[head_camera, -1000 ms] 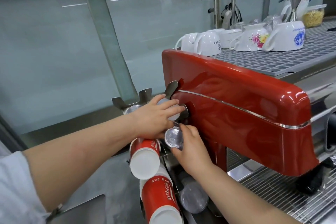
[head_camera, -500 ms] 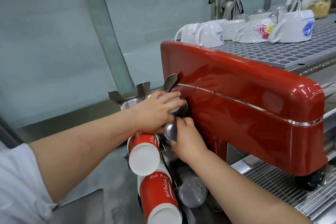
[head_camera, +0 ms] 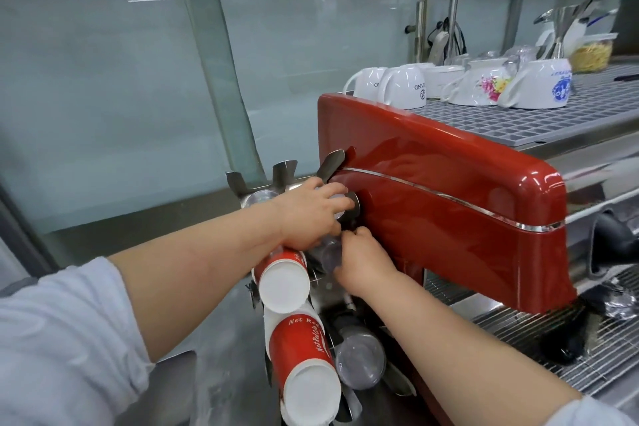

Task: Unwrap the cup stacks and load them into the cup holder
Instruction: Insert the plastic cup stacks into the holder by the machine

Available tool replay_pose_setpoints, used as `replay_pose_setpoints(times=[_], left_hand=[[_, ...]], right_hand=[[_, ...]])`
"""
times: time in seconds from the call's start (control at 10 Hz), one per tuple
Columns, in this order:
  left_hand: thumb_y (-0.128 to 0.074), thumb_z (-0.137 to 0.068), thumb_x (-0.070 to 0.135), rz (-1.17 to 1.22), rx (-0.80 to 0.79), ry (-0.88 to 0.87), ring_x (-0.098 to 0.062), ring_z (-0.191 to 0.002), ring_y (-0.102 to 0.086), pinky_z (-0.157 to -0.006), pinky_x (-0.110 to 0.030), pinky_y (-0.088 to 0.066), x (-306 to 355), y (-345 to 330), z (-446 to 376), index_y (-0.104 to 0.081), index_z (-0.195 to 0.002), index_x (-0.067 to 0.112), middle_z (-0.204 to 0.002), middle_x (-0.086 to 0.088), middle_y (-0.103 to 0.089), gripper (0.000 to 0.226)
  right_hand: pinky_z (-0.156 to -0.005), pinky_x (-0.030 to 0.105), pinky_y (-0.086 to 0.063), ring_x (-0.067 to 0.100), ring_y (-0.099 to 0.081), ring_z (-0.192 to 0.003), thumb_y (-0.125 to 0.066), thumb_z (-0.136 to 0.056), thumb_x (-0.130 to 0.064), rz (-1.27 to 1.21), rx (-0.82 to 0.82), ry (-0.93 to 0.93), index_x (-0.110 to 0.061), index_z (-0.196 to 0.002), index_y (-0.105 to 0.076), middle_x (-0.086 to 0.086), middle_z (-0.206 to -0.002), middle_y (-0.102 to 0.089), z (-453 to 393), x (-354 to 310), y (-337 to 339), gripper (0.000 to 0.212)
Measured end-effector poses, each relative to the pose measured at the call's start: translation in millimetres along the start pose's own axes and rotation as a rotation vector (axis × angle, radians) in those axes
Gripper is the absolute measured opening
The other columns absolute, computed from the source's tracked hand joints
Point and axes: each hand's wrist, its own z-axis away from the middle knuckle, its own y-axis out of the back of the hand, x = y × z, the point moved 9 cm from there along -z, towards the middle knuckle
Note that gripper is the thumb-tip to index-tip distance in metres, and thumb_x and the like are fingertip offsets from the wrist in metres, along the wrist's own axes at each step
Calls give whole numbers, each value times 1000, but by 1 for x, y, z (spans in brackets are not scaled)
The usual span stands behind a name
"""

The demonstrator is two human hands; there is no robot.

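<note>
The metal cup holder (head_camera: 285, 171) stands left of a red espresso machine, its fins sticking up. My left hand (head_camera: 307, 214) lies over the top right slot, fingers closed around the end of a clear cup stack (head_camera: 340, 201). Just below, my right hand (head_camera: 363, 263) grips a second clear cup stack (head_camera: 326, 254) set in the middle right slot. Two red paper cup stacks (head_camera: 283, 282) (head_camera: 304, 367) fill the left slots, white bottoms facing me. Another clear cup stack (head_camera: 359, 363) sits in the lower right slot.
The red espresso machine (head_camera: 449, 201) presses close against the holder's right side. White mugs (head_camera: 404, 86) stand upside down on its top grid. A glass panel (head_camera: 103, 97) rises behind the holder. The drip grate (head_camera: 587, 339) lies at the lower right.
My right hand has pushed the clear cup stack deeper into the middle slot, so its round end shows less. My left hand has stayed on the top stack.
</note>
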Motion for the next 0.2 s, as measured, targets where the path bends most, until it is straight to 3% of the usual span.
replay_pose_setpoints(times=[0.1,0.2], left_hand=[[-61,-85,38,83,-69,15,-26,-149,-12,-113,-45,-26,0,10,9,-62,-123,40,-160,2,-20,39],[-61,-84,33,258,-66,58,-26,-142,-28,-107,-44,-38,-8,22,21,-63,-124,34,-156,-1,-29,40]], right_hand=[[-92,32,-43,30,-53,-109,-54,-90,-25,82,-64,49,-7,-121,-53,13,-123,-49,5,-5,4,36],[-88,32,-45,30,-54,-111,-52,-91,-31,137,-108,43,-9,-119,-57,13,-119,-59,9,-13,15,36]])
